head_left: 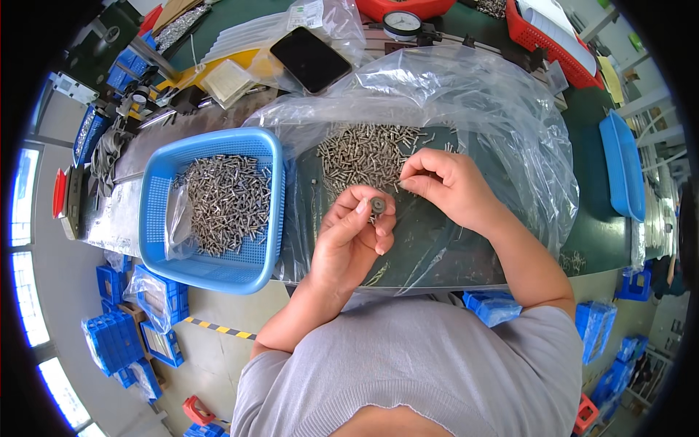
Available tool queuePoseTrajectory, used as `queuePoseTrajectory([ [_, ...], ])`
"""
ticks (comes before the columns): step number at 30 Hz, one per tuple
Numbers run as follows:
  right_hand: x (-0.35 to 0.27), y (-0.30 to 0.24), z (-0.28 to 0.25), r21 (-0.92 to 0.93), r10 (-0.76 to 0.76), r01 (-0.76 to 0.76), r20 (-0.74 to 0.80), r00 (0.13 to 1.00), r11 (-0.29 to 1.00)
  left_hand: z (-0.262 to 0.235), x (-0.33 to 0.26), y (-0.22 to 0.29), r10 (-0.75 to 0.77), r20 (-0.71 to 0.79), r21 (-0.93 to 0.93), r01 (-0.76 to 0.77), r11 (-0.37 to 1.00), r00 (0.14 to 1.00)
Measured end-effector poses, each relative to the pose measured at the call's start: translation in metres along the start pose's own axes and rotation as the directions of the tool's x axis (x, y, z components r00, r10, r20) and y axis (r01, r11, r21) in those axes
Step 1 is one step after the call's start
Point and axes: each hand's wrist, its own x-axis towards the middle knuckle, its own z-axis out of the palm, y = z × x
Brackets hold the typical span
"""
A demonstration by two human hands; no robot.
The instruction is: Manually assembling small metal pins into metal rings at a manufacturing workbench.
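Note:
My left hand (354, 231) pinches a small dark round part (378, 205) between thumb and fingers, above the green bench. My right hand (445, 186) has its fingertips closed on a thin metal pin (400, 185) at the near edge of a heap of small metal pins (364, 153). That heap lies on a clear plastic sheet (466, 95) spread over the bench. To the left stands a blue plastic basket (211, 266) holding several more pins (224, 204) on a plastic liner.
A black phone (310, 59) lies at the back, next to a dial gauge (401, 23). Red baskets (553, 47) stand at the back right, a blue tray (622, 167) at the right. Blue crates (120, 339) sit on the floor to the left.

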Motion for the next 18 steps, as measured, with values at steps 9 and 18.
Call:
queuePoseTrajectory([
  [9,-0.003,-0.007,-0.004,0.517,0.052,-0.155,0.207,0.977,0.842,0.004,-0.001,0.0,-0.062,-0.036,0.054,0.064,0.996,0.997],
  [18,-0.003,-0.008,0.003,0.549,0.004,-0.16,0.274,0.962,0.82,0.006,-0.002,0.001,-0.1,-0.07,0.087,0.106,0.99,0.992],
])
